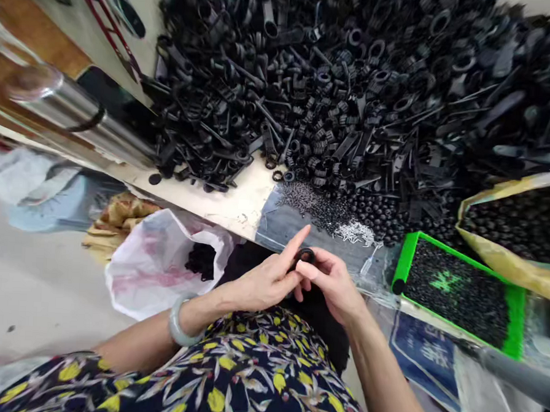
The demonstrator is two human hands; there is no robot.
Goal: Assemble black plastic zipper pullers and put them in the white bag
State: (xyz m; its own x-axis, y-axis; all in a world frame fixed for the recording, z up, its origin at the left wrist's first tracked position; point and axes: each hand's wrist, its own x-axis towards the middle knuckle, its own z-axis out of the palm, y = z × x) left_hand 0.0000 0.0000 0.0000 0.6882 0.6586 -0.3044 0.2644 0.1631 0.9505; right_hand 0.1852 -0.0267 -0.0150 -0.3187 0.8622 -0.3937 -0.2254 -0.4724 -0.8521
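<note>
Green tray (514,320) right of black ring (306,251)

Black ring-shaped part (305,250), one; small, round, open-centred; held between left hand (262,283) and right hand (334,287), at near edge of tabletop (238,198)

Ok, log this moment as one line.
left hand: holds black ring part; right hand: on same part; ahead: heap of black parts; at right: green tray, small black pieces inside

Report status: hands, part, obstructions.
Right hand pinching black ring, left hand close against it. Ring off the table. Parts heap beyond both hands.
</note>
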